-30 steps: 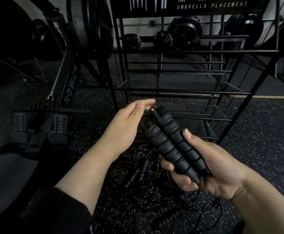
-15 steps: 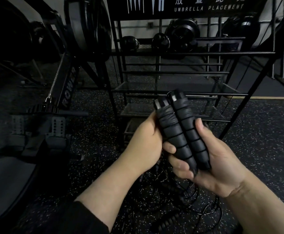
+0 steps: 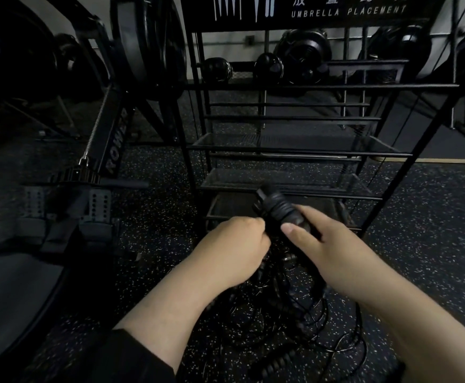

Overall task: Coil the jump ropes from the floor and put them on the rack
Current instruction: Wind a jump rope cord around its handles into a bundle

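Just below the middle of the frame, the right hand [image 3: 322,244] is wrapped around a pair of black ribbed jump rope handles [image 3: 276,207], its thumb lying across their lower part while their tips angle up and to the left, in front of the lowest shelf of the rack [image 3: 294,150]. The left hand [image 3: 236,243] sits just beside it on the left, its fingers curled into a fist against the base of the handles; whether it pinches the cord there cannot be told, since the fingers hide that spot. Beneath both hands, in the lower middle of the frame, a tangle of thin black cord [image 3: 294,308] lies in loose loops on the speckled dark floor [image 3: 433,217], and another ribbed handle [image 3: 276,362] rests on the floor near the bottom edge. The rack is a black wire stand with several mesh shelves, filling the upper middle of the frame, and a sign [image 3: 347,11] along its top reads "UMBRELLA PLACEMENT". Round black weights [image 3: 268,64] sit on a bar behind its upper rungs. At the left of the frame stands a rowing machine [image 3: 115,139], its rail marked "ROWER" and its footrests low down. A dark sleeve [image 3: 131,357] covers the left forearm at the bottom edge.
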Tool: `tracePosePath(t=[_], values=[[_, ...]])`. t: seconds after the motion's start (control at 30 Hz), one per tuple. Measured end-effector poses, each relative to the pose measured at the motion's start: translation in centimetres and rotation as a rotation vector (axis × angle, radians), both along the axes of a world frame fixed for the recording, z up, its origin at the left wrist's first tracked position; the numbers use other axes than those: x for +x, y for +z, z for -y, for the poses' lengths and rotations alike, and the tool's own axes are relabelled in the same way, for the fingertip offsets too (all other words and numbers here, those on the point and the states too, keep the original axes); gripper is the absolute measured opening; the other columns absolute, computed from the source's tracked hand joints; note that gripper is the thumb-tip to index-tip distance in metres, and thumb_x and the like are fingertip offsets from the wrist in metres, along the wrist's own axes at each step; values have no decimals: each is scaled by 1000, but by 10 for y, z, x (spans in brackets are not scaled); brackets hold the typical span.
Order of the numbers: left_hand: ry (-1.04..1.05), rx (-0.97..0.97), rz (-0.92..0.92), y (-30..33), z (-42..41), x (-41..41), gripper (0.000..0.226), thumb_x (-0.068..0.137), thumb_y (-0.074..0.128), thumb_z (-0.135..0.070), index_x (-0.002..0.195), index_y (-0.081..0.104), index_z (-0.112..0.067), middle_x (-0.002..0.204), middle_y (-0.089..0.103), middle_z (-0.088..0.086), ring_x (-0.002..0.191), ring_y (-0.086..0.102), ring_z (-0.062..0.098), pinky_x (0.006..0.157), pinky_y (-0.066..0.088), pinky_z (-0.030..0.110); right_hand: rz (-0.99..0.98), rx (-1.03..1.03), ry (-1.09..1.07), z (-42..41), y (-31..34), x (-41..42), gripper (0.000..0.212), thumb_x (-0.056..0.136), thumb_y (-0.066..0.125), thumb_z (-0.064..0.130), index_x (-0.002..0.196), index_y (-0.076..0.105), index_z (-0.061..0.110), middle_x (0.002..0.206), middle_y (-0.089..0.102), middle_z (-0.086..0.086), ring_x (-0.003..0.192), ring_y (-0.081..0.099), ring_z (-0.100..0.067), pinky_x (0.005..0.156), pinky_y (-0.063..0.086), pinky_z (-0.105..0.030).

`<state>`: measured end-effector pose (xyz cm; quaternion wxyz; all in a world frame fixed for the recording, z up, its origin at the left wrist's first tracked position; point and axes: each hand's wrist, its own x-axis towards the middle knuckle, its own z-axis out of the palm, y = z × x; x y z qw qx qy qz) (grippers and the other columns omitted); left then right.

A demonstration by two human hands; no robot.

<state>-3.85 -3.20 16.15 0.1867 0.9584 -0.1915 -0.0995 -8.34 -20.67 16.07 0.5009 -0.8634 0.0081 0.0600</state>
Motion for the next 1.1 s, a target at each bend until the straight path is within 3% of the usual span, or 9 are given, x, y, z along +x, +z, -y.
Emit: tracePosePath(t=[0.1,0.2,0.5,0.6,0.77,0.83,0.9,1.0,1.1], values=[[-73,52,49,0,0,-1,29,101,47,-33,77,56,-19,80,62,-1,75,59,21,66,49,38,-58,-216,7,4,-9,2,35,98,56,54,132,53,47,75,69,14,55,61,6,51,43,-13],[-178,100,27,4,-2,-1,25,101,53,-35,84,63,-20,81,64,-2,74,60,19,69,54,41,-145,-397,118,9,-16,2,48,94,54,66,140,46,53,87,71,12,65,64,-3,61,51,-25],[-307,-32,-88,17,-13,-5,30,88,74,-46,82,50,-30,70,56,-14,67,49,0,58,38,26,-303,-367,447,14,-3,-4,8,92,64,60,99,59,60,86,74,-1,59,57,-6,58,45,-28],[-304,-166,-167,20,-15,-3,30,84,80,-42,79,54,-27,67,58,-7,59,43,1,60,39,33,-322,-370,515,13,2,-8,26,89,65,64,110,63,50,101,76,-3,78,70,-14,74,57,-30],[-275,-322,-220,23,-14,-3,27,86,79,-35,76,56,-25,56,51,-12,53,38,3,55,32,27,-319,-283,460,15,9,-12,75,68,60,89,130,62,46,122,65,28,109,62,7,98,48,-20],[-277,-340,-217,22,-12,-3,27,87,79,-32,75,55,-25,56,50,-10,52,36,4,53,30,24,-298,-261,423,12,6,-12,59,63,52,96,99,68,52,87,70,20,77,64,3,76,52,-21],[-273,-344,-218,20,-10,-4,26,87,79,-30,77,57,-21,57,52,-7,52,36,4,51,29,22,-275,-255,378,6,6,-13,49,68,54,89,70,64,41,53,45,11,48,41,-7,51,35,-24],[-254,-392,-231,21,-12,-3,26,87,79,-29,77,57,-19,54,50,-8,50,34,5,50,28,22,-249,-209,328,2,7,-12,55,75,62,80,61,57,27,51,34,8,47,30,-12,47,26,-26],[-238,-489,-311,23,-17,0,28,86,81,-29,74,57,-21,52,45,-6,50,30,9,49,25,25,-232,-93,351,4,15,-13,38,74,65,76,67,71,39,53,48,11,49,42,-9,52,38,-25]])
